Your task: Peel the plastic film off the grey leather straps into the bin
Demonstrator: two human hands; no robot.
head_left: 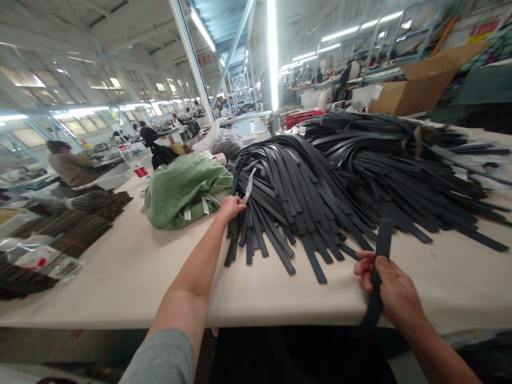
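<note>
My left hand (pixel 232 207) reaches out to the left end of a large heap of flat black straps (pixel 296 186). Its fingertips pinch the lower end of a whitish paper strip (pixel 249 185), which rises over the heap. Close to the table's front edge, my right hand (pixel 394 285) is closed around a single black strap (pixel 384 237). One end of that strap points up above the fingers, and the rest hangs below the hand past the table edge. The loose ends of the heaped straps fan out towards me between both hands.
A green sack (pixel 188 189) lies left of the heap. Further left are brown bundles (pixel 80 224) and a plastic bottle (pixel 42 258). More black straps (pixel 412 176) spread right, with a cardboard box (pixel 416 85) behind. Other people sit in the background.
</note>
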